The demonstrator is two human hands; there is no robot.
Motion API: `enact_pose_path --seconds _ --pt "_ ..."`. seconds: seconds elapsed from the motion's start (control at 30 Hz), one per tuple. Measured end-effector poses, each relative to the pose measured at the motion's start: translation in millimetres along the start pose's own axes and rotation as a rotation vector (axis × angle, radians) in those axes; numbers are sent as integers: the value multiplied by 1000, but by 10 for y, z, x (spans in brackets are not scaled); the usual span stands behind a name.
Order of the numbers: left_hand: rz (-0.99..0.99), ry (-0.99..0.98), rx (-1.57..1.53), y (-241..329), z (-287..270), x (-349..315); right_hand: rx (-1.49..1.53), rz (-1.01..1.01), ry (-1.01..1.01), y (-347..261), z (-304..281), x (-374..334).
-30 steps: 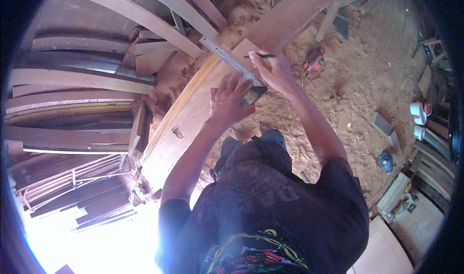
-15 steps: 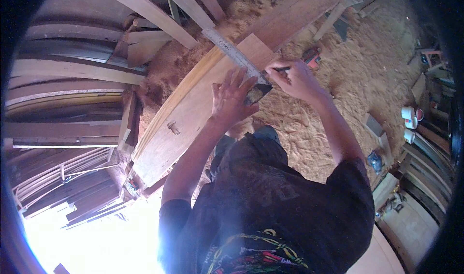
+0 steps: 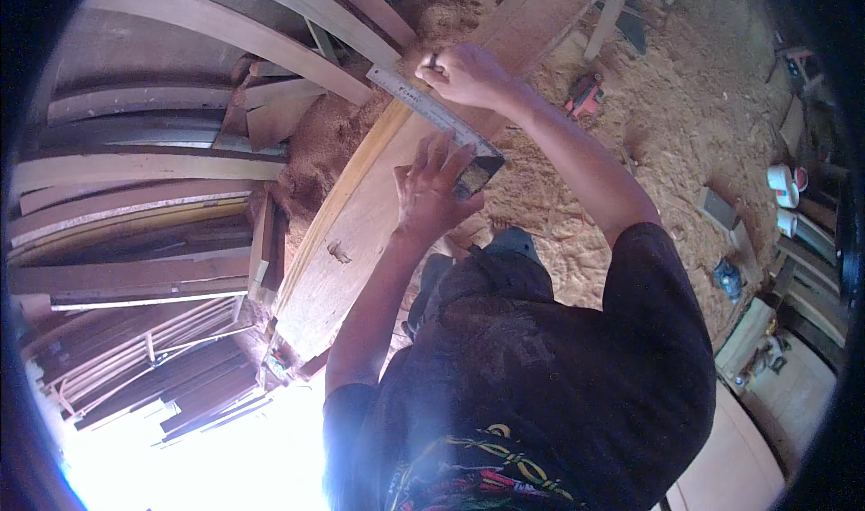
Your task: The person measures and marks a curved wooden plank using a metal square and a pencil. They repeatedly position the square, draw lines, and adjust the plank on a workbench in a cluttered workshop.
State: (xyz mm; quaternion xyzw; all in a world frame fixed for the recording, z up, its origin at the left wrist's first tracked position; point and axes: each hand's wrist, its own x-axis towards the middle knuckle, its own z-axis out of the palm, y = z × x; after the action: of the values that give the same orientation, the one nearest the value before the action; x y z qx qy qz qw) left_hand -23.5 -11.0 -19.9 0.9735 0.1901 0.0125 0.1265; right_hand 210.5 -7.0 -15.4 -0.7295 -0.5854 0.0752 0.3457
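Note:
A pale wooden board (image 3: 347,232) lies slantwise in front of me, with a stack of thin yellowish edges along its left side. Across it rests a try square (image 3: 396,84) with a metal blade and a dark stock at the board's near right edge. My left hand (image 3: 431,191) grips the square by its stock end, fingers over the blade and thumb at the near side. Over the blade's far end is my right hand (image 3: 470,77), closed on a dark pencil-like stick, of which only a bit shows. The blade's middle is partly shaded by my right hand.
Sawdust (image 3: 577,205) covers the floor. A red and black power tool (image 3: 586,95) lies on it to the right, with a blue tool (image 3: 726,278) farther down. Long planks (image 3: 135,164) are stacked at the left. White tubs (image 3: 782,185) stand at the right.
My right hand has moved up and left, from the square's stock end along the blade to its far end. The left hand keeps its hold on the square.

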Motion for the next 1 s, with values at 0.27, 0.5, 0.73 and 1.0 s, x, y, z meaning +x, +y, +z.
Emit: enact_pose_path --seconds 0.27,0.5,0.73,1.0 --pt "37 96 3 68 35 -46 360 169 6 -49 -438 -1558" --pt "-129 164 -265 112 105 -558 792 942 360 57 -255 -2862" --pt "-525 117 -448 -200 17 -1334 969 994 394 72 170 -2837" --pt "-880 378 -1019 -611 67 -2181 444 656 260 453 118 -1410"
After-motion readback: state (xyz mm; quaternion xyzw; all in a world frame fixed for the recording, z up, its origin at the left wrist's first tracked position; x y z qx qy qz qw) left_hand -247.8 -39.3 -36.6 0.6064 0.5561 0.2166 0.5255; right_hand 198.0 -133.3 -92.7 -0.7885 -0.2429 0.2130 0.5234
